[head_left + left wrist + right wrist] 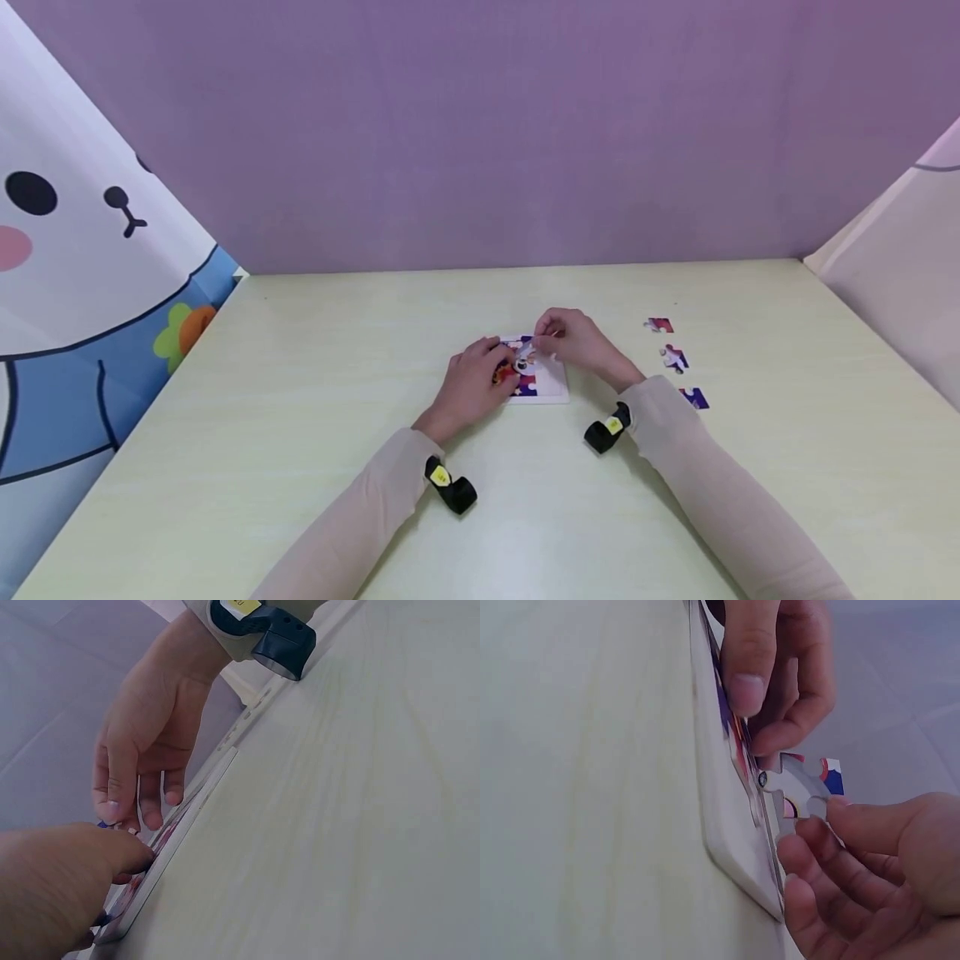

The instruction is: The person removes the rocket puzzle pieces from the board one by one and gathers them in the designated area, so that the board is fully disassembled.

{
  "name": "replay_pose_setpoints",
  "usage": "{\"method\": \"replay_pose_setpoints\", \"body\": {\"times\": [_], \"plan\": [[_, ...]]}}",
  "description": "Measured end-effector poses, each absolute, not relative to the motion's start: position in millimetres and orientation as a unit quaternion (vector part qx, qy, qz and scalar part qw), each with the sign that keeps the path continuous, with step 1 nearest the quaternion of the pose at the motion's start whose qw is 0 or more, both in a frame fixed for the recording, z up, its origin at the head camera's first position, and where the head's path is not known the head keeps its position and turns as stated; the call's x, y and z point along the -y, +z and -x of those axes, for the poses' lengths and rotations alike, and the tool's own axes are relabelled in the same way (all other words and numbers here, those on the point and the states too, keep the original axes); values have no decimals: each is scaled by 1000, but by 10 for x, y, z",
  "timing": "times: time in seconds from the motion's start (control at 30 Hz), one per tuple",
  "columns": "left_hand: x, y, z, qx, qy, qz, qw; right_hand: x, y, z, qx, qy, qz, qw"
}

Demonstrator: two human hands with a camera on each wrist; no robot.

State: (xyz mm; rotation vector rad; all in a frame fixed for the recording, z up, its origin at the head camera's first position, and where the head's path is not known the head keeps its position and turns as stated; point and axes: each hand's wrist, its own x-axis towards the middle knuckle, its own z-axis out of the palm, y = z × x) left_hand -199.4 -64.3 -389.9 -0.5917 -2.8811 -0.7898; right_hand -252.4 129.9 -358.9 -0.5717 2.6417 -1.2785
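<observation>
A flat jigsaw puzzle (553, 385) in a white frame lies mid-table, partly filled with colourful pieces; its right part shows bare white. My left hand (474, 379) rests on its left side, fingers and thumb touching the joined pieces and covering some of them. Over the upper right of the frame, my right hand (577, 340) pinches a puzzle piece (802, 787) between thumb and fingers. In the right wrist view that piece stands tilted, close beside the frame's edge (720, 817). Its far side is hidden.
Three loose puzzle pieces lie in a column right of the frame: a top one (660, 325), a middle one (675, 358) and a lower one (694, 398). A purple partition (525, 142) stands along the table's back edge. Cartoon-printed cloth (90, 292) hangs at the left.
</observation>
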Motion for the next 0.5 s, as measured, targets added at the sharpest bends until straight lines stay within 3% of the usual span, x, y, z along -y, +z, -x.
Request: {"method": "replay_pose_setpoints", "body": {"times": [0.5], "plan": [[603, -3877, 1986, 948, -258, 185, 30, -1756, -3353, 2654, -889, -437, 123, 58]]}}
